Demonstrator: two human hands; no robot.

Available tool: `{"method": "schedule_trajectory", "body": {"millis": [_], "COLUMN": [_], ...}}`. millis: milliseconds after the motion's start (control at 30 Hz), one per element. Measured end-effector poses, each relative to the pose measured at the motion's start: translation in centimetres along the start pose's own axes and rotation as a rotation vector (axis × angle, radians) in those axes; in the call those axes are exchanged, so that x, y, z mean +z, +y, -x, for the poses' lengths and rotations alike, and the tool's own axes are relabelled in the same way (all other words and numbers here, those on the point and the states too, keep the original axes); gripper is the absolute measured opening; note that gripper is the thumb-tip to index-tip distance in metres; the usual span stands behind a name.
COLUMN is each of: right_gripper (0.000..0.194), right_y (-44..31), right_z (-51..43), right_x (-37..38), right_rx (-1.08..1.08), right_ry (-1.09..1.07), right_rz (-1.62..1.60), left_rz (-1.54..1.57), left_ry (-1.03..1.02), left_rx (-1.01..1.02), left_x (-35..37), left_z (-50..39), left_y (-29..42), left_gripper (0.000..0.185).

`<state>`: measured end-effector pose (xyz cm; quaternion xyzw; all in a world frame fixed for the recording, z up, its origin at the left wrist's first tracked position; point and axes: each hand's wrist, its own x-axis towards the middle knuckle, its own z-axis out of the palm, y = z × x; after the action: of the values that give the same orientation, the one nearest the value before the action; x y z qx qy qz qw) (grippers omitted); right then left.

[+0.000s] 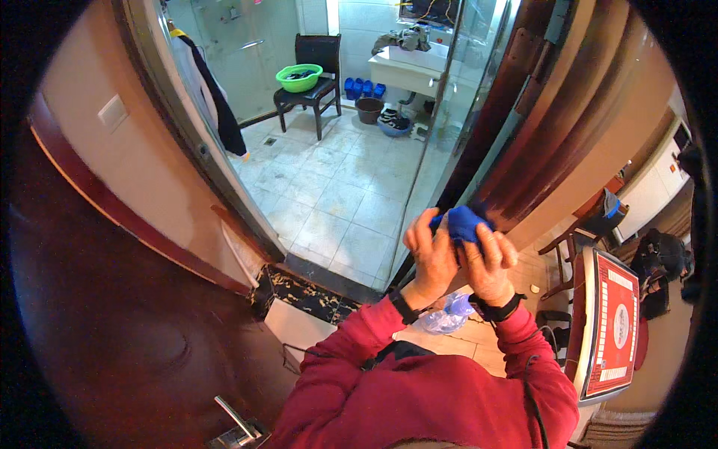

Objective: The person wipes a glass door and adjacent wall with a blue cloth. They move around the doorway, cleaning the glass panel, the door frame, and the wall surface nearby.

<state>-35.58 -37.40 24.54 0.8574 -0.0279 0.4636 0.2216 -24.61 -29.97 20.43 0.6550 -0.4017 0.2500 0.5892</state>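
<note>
Before my chest, both hands are raised around a bunched blue cloth [464, 224]. My left hand [431, 252] has its fingers curled against the cloth's left side. On the right side, the fingers of my right hand [489, 259] press into the cloth. Dark bands circle both wrists. The palms are turned away, so part of the grip is hidden. Beyond the hands, a bathroom doorway shows a green plastic basin [299, 78] with dark items in it, set on a dark chair [318, 56].
A glass door [449, 112] stands just beyond the hands. A wooden door [140, 314] is at left. A mahjong table [614, 325] stands at right. Clear plastic bags [446, 320] lie on the floor below. A white sink [412, 70], a brown bucket [369, 111] and blue slippers [359, 88] are farther back.
</note>
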Motion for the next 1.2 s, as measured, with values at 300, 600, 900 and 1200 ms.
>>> {"method": "schedule_trajectory", "body": {"millis": [300,600,900,1200], "right_gripper": [0.042,0.032,0.047,0.034], "right_y": [1.0,0.5,0.0,0.3], "right_z": [-1.8,-2.1,-1.5,-1.9], "right_x": [-2.9,-6.5,-8.3,-7.7], "right_rx": [0.177,0.355,0.339,0.228], "right_ry": [0.234,-0.076,-0.093,-0.525], "right_rz": [0.041,-0.293,-0.69,-1.337], "left_rz": [0.44,0.299,0.189,0.412], "left_ry": [0.061,-0.012,0.035,-0.352], "left_rx": [-0.136,-0.019,0.061,0.04], "left_x": [-0.1,-0.2,-4.9,-12.2], "left_z": [-1.5,-0.5,-2.8,-2.2], "left_y": [1.0,1.2,1.9,4.6], "left_gripper": [0.07,0.047,0.03,0.028]}}
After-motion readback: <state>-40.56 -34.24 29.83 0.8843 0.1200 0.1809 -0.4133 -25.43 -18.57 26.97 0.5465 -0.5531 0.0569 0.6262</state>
